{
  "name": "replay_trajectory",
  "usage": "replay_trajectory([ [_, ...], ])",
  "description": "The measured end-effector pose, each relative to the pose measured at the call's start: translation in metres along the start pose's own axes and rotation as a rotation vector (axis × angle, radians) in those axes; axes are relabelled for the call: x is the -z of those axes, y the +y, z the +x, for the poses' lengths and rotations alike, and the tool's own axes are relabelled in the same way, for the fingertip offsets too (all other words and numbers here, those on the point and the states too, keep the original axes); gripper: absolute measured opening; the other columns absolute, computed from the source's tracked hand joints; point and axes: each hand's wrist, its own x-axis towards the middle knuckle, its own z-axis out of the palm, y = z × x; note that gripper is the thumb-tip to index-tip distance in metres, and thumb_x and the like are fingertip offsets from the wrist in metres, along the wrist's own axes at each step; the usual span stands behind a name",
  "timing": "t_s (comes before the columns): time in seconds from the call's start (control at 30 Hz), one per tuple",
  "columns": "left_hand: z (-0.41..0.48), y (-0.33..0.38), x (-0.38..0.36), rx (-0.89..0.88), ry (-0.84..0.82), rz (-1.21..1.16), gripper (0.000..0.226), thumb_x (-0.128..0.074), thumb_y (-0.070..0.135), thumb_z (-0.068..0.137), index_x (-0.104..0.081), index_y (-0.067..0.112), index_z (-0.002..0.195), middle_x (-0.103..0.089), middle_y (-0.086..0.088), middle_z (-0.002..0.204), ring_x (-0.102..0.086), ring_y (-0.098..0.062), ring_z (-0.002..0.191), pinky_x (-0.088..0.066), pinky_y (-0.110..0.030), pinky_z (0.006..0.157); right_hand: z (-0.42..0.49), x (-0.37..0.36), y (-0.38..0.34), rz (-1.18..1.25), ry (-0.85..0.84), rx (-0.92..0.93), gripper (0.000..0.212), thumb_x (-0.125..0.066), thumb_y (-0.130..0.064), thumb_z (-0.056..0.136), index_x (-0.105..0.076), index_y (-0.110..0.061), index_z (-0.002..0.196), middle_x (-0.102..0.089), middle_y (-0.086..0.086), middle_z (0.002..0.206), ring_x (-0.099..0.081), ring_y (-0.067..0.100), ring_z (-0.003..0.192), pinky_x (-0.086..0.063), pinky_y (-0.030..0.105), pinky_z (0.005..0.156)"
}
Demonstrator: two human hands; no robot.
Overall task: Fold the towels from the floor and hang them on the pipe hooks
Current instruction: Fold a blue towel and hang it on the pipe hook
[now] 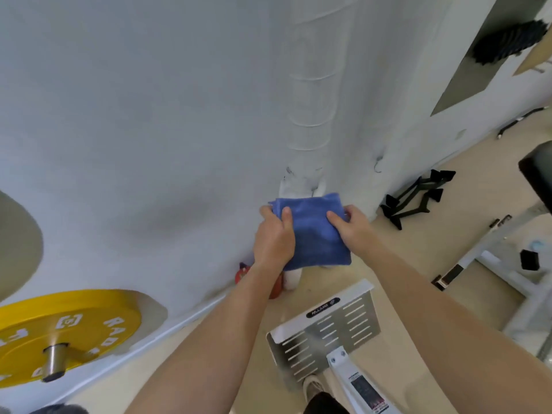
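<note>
A folded blue towel (313, 234) is held up in front of a white wrapped pipe (310, 115) that runs down the wall. My left hand (274, 237) grips the towel's left edge with the thumb on its front. My right hand (352, 225) grips its right edge. A white towel (298, 186) hangs on the pipe just above and behind the blue one. A small metal hook (378, 165) sticks out of the wall to the right of the pipe. The hook under the white towel is hidden.
A yellow weight plate (59, 330) on a barbell sleeve is at lower left. A perforated metal footplate (325, 327) of a machine lies below my arms. Black handles (415, 198) lie on the floor at right, a red object (242, 273) by the wall base.
</note>
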Motion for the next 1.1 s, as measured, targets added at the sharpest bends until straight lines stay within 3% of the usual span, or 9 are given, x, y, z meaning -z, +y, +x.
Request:
replay_trajectory([
  [0.07,0.03,0.005,-0.021,0.063,0.002,-0.043,0.026,-0.033,0.038,0.104,-0.037,0.015,0.115,-0.065,-0.015,0.098,-0.063,-0.037,0.092,-0.051,-0.047,0.085,0.037,0.008,0.003,0.056,-0.028,-0.035,0.014,-0.062,-0.025,0.091,-0.058,-0.017,0.102,-0.063,-0.003,0.089,-0.065,0.028,0.1,-0.05,0.045,0.092],
  [0.13,0.061,0.006,-0.042,0.1,-0.013,-0.09,0.019,-0.036,0.031,0.103,-0.038,0.016,0.115,-0.064,-0.007,0.093,-0.063,-0.033,0.09,-0.051,-0.042,0.081,0.075,0.013,0.006,0.05,-0.061,-0.047,0.014,-0.06,-0.017,0.09,-0.057,-0.018,0.104,-0.064,-0.003,0.092,-0.065,0.026,0.099,-0.051,0.043,0.093],
  [0.27,0.118,0.002,-0.081,0.158,-0.041,-0.155,0.02,-0.048,0.023,0.099,-0.042,0.018,0.118,-0.062,-0.001,0.097,-0.061,-0.025,0.09,-0.051,-0.038,0.079,0.148,0.011,0.021,-0.005,-0.023,-0.027,0.019,-0.06,-0.018,0.091,-0.058,-0.018,0.109,-0.064,0.0,0.096,-0.064,0.027,0.097,-0.051,0.046,0.091],
  [0.37,0.148,-0.008,-0.102,0.273,-0.011,-0.211,0.017,-0.053,0.022,0.098,-0.046,0.017,0.113,-0.062,-0.002,0.1,-0.062,-0.026,0.093,-0.05,-0.034,0.077,0.187,0.003,0.032,-0.04,-0.011,-0.041,0.022,-0.062,-0.017,0.089,-0.061,-0.015,0.111,-0.064,0.0,0.096,-0.062,0.025,0.092,-0.051,0.039,0.086],
  [0.47,0.166,-0.022,-0.114,0.351,0.03,-0.247,0.023,-0.056,0.026,0.097,-0.05,0.015,0.116,-0.065,-0.006,0.107,-0.065,-0.029,0.098,-0.055,-0.045,0.087,0.215,-0.011,0.048,-0.057,-0.036,-0.048,0.019,-0.065,-0.011,0.085,-0.064,-0.014,0.104,-0.068,0.001,0.095,-0.064,0.025,0.09,-0.051,0.037,0.082],
  [0.6,0.184,-0.044,-0.122,0.401,0.053,-0.273,0.015,-0.063,0.029,0.092,-0.057,0.022,0.105,-0.069,-0.005,0.102,-0.068,-0.027,0.092,-0.056,-0.046,0.087,0.235,-0.027,0.071,-0.099,-0.045,-0.087,0.013,-0.068,-0.009,0.083,-0.065,-0.014,0.095,-0.069,0.002,0.089,-0.065,0.026,0.086,-0.047,0.031,0.075],
  [0.77,0.189,-0.078,-0.141,0.503,0.002,-0.35,0.015,-0.07,0.031,0.082,-0.06,0.025,0.09,-0.073,-0.009,0.093,-0.071,-0.032,0.087,-0.06,-0.052,0.079,0.237,-0.045,0.107,-0.034,-0.095,-0.244,0.011,-0.073,-0.017,0.079,-0.064,-0.022,0.079,-0.073,0.01,0.077,-0.07,0.034,0.078,-0.059,0.052,0.076],
  [0.93,0.192,-0.081,-0.135,0.481,0.006,-0.378,0.02,-0.071,0.017,0.088,-0.053,0.02,0.083,-0.065,-0.005,0.081,-0.066,-0.022,0.075,-0.055,-0.027,0.057,0.215,-0.044,0.089,-0.16,0.125,-0.11,0.027,-0.073,-0.021,0.079,-0.051,-0.017,0.094,-0.064,0.001,0.088,-0.062,0.024,0.078,-0.052,0.038,0.072],
  [1.1,0.19,-0.084,-0.131,0.306,-0.007,-0.145,0.015,-0.067,0.025,0.09,-0.058,0.014,0.089,-0.06,0.007,0.077,-0.058,-0.015,0.073,-0.041,-0.025,0.063,0.2,-0.044,0.075,-0.078,0.079,0.014,0.018,-0.063,-0.032,0.091,-0.065,-0.019,0.104,-0.069,-0.003,0.1,-0.066,0.021,0.091,-0.054,0.04,0.085],
])
